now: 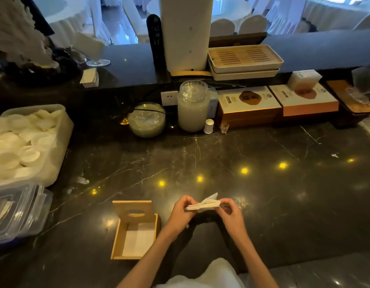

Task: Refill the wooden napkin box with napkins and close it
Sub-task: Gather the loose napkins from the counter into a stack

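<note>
The wooden napkin box (117, 233) stands open on the dark marble counter, near the front and left of my hands. Its lid (132, 207), with an oval slot, stands upright at the box's far end. A few white napkins (138, 242) lie flat inside. Right of the box, a thin stack of folded white napkins (204, 204) is held above the counter between both hands. My left hand (183, 210) pinches its left end and my right hand (230, 213) pinches its right end.
A white tub of round white items (55, 150) and a clear plastic lidded container (20, 213) sit at the left. Along the back stand a glass bowl (146, 120), a tall glass jar (193, 107), a small white shaker (209, 126) and flat boxes (248, 107). White cloth (211, 275) lies at the front edge.
</note>
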Motion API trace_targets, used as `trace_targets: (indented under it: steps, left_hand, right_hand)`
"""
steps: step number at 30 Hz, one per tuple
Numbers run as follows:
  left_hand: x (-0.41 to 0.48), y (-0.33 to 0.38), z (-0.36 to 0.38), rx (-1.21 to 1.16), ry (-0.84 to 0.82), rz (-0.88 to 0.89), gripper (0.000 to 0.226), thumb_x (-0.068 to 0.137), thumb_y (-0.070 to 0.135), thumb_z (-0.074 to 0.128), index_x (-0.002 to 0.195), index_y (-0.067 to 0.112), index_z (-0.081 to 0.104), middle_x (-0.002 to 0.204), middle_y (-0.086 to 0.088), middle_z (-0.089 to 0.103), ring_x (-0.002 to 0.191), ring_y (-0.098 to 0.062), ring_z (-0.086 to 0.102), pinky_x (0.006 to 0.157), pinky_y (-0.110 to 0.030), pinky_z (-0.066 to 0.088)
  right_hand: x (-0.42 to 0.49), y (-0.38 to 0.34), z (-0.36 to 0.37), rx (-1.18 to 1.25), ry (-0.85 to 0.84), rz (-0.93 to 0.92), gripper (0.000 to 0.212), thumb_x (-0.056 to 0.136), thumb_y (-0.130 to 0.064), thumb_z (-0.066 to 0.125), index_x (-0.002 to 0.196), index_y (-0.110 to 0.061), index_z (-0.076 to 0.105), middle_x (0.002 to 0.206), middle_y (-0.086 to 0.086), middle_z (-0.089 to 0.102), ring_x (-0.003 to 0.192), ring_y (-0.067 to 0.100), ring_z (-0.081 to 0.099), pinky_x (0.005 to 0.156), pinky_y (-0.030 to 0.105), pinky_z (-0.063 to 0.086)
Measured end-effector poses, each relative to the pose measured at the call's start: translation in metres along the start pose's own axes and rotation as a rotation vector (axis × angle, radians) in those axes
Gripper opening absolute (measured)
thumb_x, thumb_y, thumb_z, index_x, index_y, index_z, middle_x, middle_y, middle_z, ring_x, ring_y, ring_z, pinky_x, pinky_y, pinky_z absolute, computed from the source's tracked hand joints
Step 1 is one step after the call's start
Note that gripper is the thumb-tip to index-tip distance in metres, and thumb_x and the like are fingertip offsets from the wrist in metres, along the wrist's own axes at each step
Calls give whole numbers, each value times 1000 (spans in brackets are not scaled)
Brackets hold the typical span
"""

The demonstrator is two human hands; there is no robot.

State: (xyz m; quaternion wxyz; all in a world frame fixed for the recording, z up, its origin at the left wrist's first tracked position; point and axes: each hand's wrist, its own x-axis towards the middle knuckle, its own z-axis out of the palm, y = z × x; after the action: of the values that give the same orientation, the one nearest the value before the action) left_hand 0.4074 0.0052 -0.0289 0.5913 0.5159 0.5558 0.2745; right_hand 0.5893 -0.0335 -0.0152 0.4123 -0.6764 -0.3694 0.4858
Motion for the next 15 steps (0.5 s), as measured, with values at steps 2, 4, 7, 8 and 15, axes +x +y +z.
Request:
trace_targets:
  steps: [2,4,7,8,15]
  left_hand:
    - [-8,-2,3,-27,43,62,12,91,5,63,91,16,59,92,-1,66,89,-11,65,78,-24,55]
    - [-14,-7,6,-57,63,83,10,91,4,63,95,12,58,95,-3,65,91,-13,65,79,-23,54]
    - [-22,-21,12,-56,93,47,25,87,-5,61,103,14,58,103,-2,64,101,-13,63,87,-24,53]
    - [-24,-27,15,-45,113,32,32,85,-9,60,105,16,57,106,-1,63,106,-12,61,91,-24,52]
    - [-24,-38,25,14,152,41,35,86,-10,57,104,20,60,107,0,62,107,-9,59,92,-23,53]
  right_hand:
    - [-4,0,0,-15,22,-48,14,91,-9,63,96,-22,62,98,-5,66,93,7,63,72,18,52]
    - [-7,7,2,-35,8,-68,14,92,-8,63,95,-21,62,97,-4,66,91,7,62,72,15,52]
    - [-10,26,5,-49,-7,-53,18,89,-5,66,97,-20,60,99,2,65,93,17,63,74,19,53]
    - [-10,33,6,-50,-9,-38,21,88,-4,67,98,-21,59,102,3,65,96,20,63,75,21,53]
    - [-3,48,4,-78,-78,5,68,88,16,53,145,-19,41,144,-3,43,136,11,38,105,25,43]
